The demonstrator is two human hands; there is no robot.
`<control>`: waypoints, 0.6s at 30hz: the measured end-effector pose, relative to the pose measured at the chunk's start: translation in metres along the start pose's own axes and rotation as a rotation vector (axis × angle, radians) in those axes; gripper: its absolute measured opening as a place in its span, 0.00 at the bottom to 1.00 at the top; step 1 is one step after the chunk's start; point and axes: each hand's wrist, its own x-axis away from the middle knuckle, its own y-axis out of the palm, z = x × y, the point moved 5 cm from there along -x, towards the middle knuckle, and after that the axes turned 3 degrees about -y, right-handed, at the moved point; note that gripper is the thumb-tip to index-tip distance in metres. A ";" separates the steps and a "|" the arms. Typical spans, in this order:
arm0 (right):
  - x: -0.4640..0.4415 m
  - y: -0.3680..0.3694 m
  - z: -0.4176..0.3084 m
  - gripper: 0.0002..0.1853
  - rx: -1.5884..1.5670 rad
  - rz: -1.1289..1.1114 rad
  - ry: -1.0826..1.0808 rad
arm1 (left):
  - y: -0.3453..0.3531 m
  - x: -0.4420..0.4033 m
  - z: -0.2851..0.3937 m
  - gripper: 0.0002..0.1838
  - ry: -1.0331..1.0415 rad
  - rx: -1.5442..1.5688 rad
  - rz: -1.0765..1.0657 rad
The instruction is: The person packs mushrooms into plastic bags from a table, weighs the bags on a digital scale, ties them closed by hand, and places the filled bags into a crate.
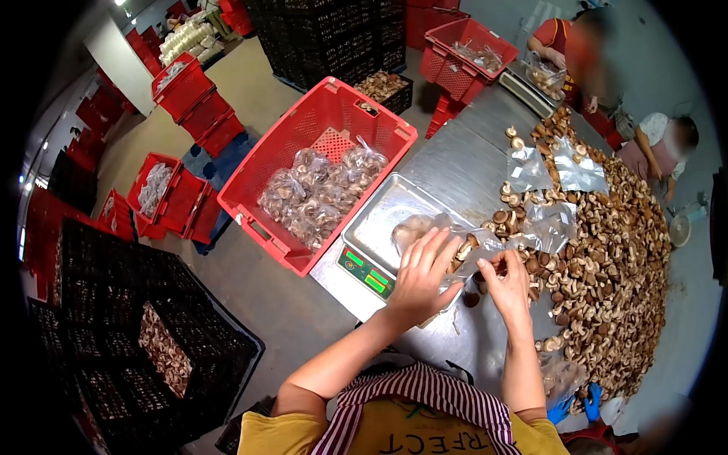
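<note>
A clear plastic bag of mushrooms (409, 229) lies on the metal pan (383, 220) of a digital scale (362, 274) with green displays. Across the bag's near side rests my left hand (426, 274), fingers stretched out and partly covering it. My right hand (506, 287) is closed, thumb and fingers pinching the bag's open end just right of the pan. A few mushrooms (464, 247) show through the plastic between my hands. Close by on the right, more clear bags (550, 226) lie on a large heap of loose mushrooms (607, 265).
Left of the scale stands a red crate (246, 186) with filled bags. Stacked black crates (136, 334) are at lower left. Across the metal table (436, 168), one person (565, 64) handles a bag by another scale (527, 89). Blue-gloved hands (592, 402) are at lower right.
</note>
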 end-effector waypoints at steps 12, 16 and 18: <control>-0.018 0.010 0.023 0.08 -0.261 0.129 0.094 | 0.003 -0.055 -0.083 0.09 -0.461 0.905 0.090; -0.006 -0.014 -0.011 0.06 -0.760 0.112 0.011 | -0.026 -0.054 -0.075 0.08 -0.464 1.022 0.197; -0.002 -0.016 -0.008 0.06 -0.565 0.076 0.036 | -0.020 -0.039 -0.088 0.07 -0.495 0.951 0.121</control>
